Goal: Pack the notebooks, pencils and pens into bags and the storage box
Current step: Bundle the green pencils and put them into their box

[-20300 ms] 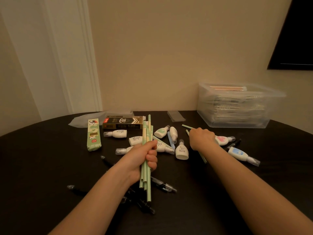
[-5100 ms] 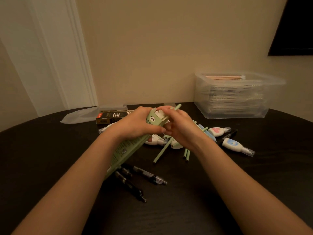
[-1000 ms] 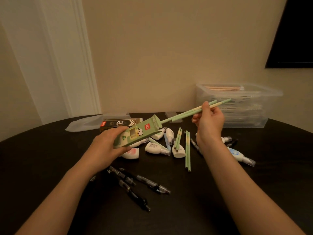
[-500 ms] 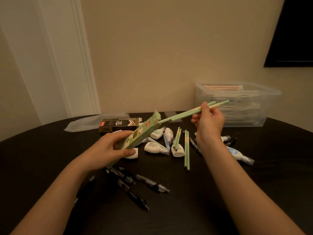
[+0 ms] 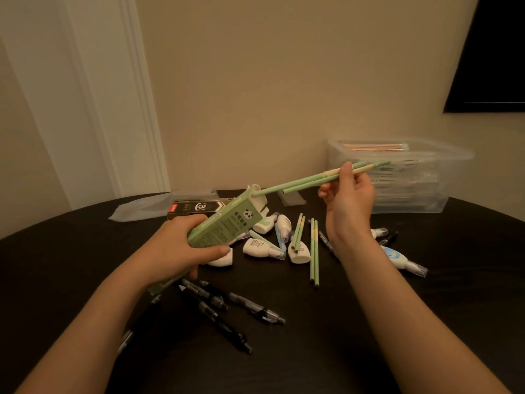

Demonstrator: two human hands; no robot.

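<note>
Worktop (image 5: 468, 265), dark and curved, fills my remote feed, with the clear storage box (image 5: 412, 189) at its far right by the wall. My left hand (image 5: 176, 251) grips a tilted green pencil carton (image 5: 227, 226) above it. My right hand (image 5: 348, 200) pinches two green pencils (image 5: 298, 184), one reaching the carton's open end. Loose pencils (image 5: 314, 251) lie beside correction tapes (image 5: 261, 247), and black pens (image 5: 210, 311) lie nearest me.
</note>
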